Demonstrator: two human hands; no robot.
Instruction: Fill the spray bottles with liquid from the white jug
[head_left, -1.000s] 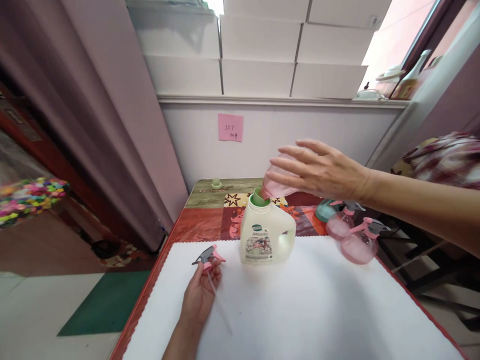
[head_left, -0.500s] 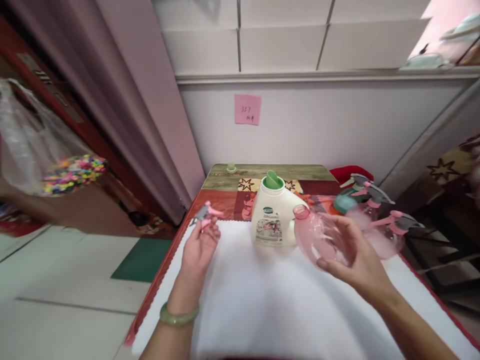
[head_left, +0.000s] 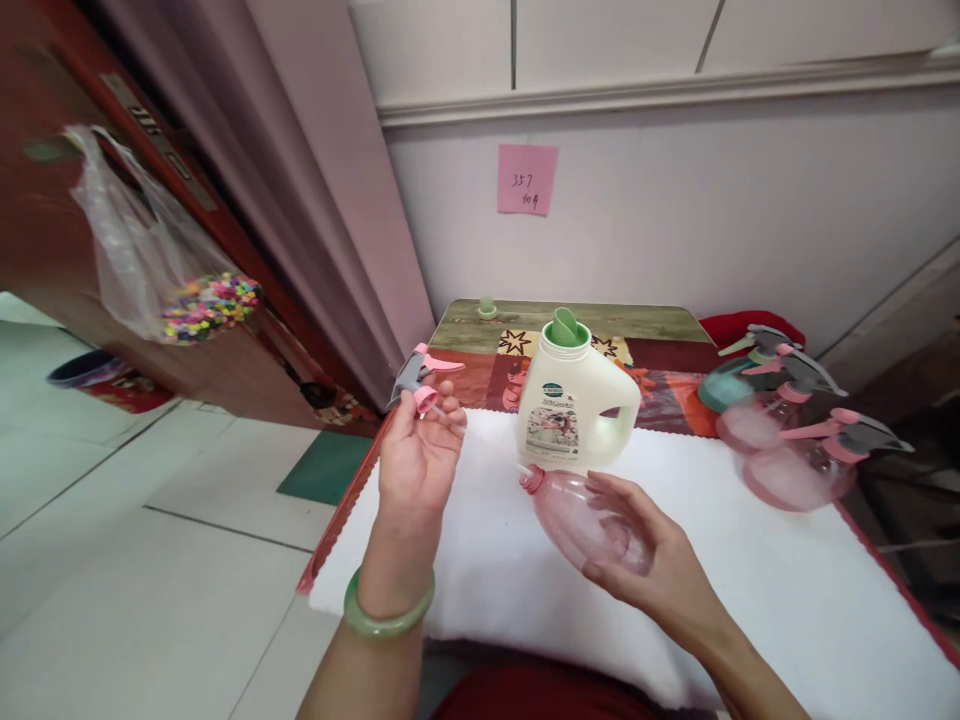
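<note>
My left hand [head_left: 424,450], palm up with a green bangle at the wrist, holds a pink and grey spray nozzle [head_left: 420,382]. Clasped in my right hand [head_left: 660,555] is a clear pink bottle [head_left: 589,520], tipped on its side so that its uncapped neck points left toward my left hand. Nozzle and bottle are apart. Just behind the bottle stands a cream detergent jug [head_left: 559,400] with a green spout [head_left: 566,328] and no cap on it. A small green cap [head_left: 487,308] sits at the table's back left.
Two pink spray bottles [head_left: 799,475] and a teal one [head_left: 727,388] stand at the table's right. White cloth [head_left: 495,560] covers the front. A plastic bag of colourful pieces [head_left: 210,305] hangs from the door at left; a pink note [head_left: 527,180] is on the wall.
My right hand has brought the pink bottle left and down, tipping it further onto its side. The view has shifted downward. My left hand still holds the spray nozzle.
</note>
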